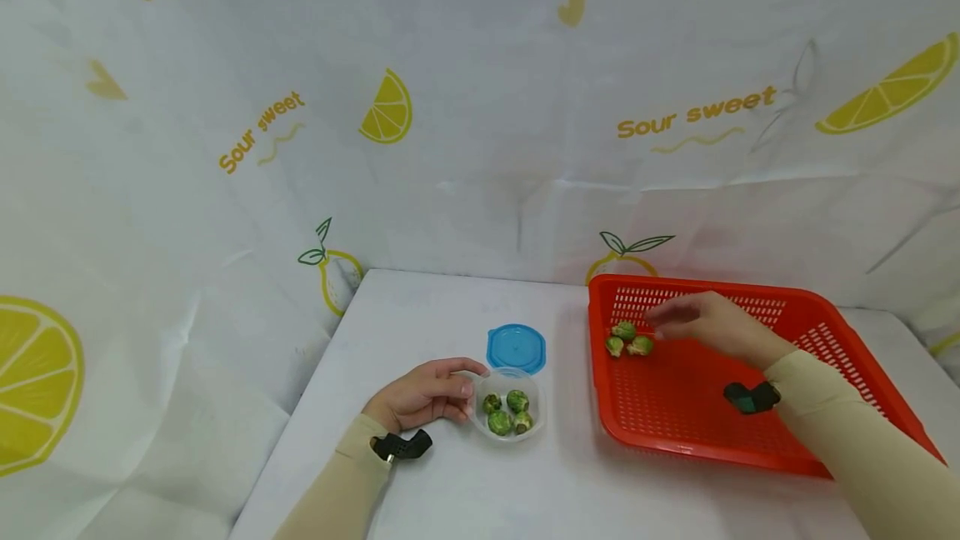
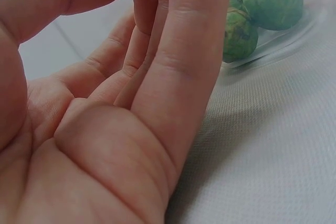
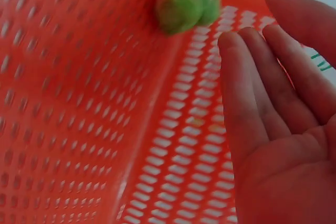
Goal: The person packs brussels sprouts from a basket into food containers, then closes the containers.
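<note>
My left hand [image 1: 431, 392] is at the left side of a small clear plastic container [image 1: 542, 413], its thumb and fingers curved about the rim. Several Brussels sprouts [image 1: 499, 422] lie inside; green sprouts [image 2: 273, 1] also show beyond the fingers in the left wrist view, where the fingertips are out of sight. Over the red basket [image 1: 675, 432] hovers my right hand [image 1: 701, 325], fingers extended and nothing between them. Three more sprouts [image 1: 624, 330] sit in the basket's far left corner, just left of those fingertips. In the right wrist view, blurred sprouts [image 3: 181, 9] appear beyond the hand.
A blue lid [image 1: 516, 348] lies flat on the white table [image 1: 420, 307] behind the container. The basket's raised, slotted walls surround the right hand's area. A lemon-printed cloth [image 1: 480, 148] hangs along the back and left of the table.
</note>
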`<state>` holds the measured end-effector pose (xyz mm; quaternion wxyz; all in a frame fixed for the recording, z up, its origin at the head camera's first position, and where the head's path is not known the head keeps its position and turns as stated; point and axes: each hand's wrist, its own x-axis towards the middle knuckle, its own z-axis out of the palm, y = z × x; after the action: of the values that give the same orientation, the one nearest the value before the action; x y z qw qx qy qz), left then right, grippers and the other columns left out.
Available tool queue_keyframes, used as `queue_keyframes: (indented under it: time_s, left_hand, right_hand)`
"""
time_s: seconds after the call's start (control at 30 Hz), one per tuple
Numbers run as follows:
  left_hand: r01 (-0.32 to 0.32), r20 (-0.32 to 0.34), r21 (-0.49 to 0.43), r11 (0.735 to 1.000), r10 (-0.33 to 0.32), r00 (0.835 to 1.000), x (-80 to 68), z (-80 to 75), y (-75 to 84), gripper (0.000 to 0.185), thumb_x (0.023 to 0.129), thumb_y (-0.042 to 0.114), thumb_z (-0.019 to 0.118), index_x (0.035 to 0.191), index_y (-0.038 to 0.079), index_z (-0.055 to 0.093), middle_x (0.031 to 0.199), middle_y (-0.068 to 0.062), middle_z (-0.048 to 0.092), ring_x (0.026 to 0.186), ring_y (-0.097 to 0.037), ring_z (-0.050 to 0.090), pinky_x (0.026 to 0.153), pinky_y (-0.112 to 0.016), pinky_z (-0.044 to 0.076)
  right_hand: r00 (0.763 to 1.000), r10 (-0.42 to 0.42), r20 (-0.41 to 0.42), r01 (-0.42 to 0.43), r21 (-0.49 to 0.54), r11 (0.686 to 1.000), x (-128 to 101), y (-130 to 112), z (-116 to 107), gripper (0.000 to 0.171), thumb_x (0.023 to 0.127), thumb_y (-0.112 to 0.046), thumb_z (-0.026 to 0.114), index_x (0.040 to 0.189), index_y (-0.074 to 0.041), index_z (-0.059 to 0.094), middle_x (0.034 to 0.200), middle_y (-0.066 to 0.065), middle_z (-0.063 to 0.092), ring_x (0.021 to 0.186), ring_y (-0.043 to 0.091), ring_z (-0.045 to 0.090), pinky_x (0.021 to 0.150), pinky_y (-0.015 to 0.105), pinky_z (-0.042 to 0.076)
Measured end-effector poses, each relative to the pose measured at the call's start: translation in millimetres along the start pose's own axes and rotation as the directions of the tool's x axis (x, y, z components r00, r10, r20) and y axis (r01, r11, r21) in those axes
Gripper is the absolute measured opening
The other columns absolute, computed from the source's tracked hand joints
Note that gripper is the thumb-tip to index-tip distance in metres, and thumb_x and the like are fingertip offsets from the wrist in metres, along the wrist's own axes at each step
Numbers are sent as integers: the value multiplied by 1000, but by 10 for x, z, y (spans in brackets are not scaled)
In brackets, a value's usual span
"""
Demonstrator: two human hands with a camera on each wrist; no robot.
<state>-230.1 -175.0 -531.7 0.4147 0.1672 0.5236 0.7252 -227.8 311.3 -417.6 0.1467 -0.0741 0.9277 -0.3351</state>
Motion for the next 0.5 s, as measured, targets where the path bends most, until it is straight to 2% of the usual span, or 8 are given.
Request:
queue_keyframes:
  time_s: [0.23, 0.5]
  left_hand:
    - [11, 0, -12, 1000, -11, 1000, -1, 14, 18, 38, 108, 7, 59, 145, 6, 54, 91, 0, 70, 81, -9, 71, 81, -26, 66]
    - [7, 6, -6, 1000, -7, 1000, 5, -16, 4, 41, 106, 10, 64, 146, 6, 54, 91, 1, 68, 79, -10, 74, 82, -28, 66]
  right_hand:
    - [998, 12, 63, -14, 32, 999, 159, 222, 8, 45, 101, -33, 77, 140, -11, 72, 139, 15, 72, 127, 33, 63, 108, 61, 56]
    - [992, 25, 123, -35, 74, 997, 271, 337, 75, 45, 100, -32, 79, 139, -10, 73, 137, 12, 75, 129, 33, 66, 111, 63, 52]
